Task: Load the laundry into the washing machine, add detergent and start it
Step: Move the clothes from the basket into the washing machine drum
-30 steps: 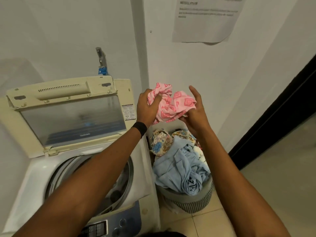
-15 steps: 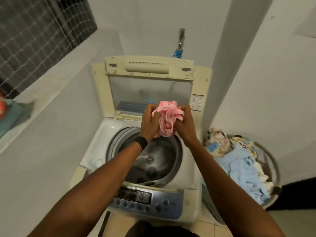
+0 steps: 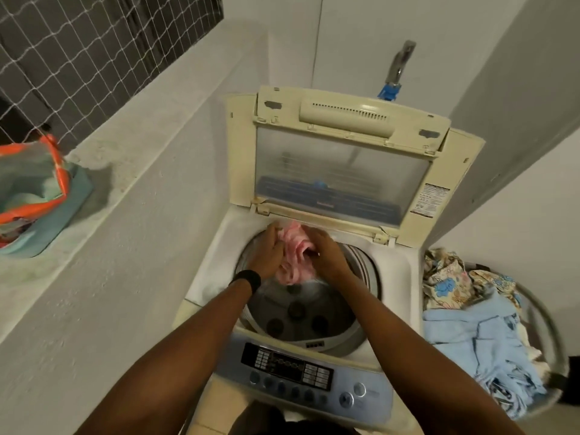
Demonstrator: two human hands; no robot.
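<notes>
Both of your hands meet over the round mouth of a top-loading washing machine (image 3: 398, 271). Your left hand (image 3: 270, 252) and right hand (image 3: 326, 255) each curl their fingers around a crumpled pink cloth (image 3: 296, 255) with a paler pattern, bunched into a soft wad between them. The wad hangs just above the drum (image 3: 301, 312), at the twelve o'clock edge of the opening. The drum is a shiny metal cylinder with dark round bumps on its floor. A black band (image 3: 246, 281) circles your left wrist.

The yellowed plastic lid (image 3: 339, 171) stands folded up at the back, its frosted window panel facing you. At six o'clock from the drum lies a blue-grey control panel (image 3: 301, 372) with a dark display and a row of round buttons.

At three o'clock from the machine a round basket (image 3: 546, 312) holds rumpled laundry: a light blue garment (image 3: 480, 340) and a floral fabric (image 3: 448, 284) on top. Behind the lid, at one o'clock, a metal tap (image 3: 400, 62) sticks out of the wall. At nine o'clock a rough concrete ledge (image 3: 150, 146) carries a crinkled orange and teal bag (image 3: 31, 189).
</notes>
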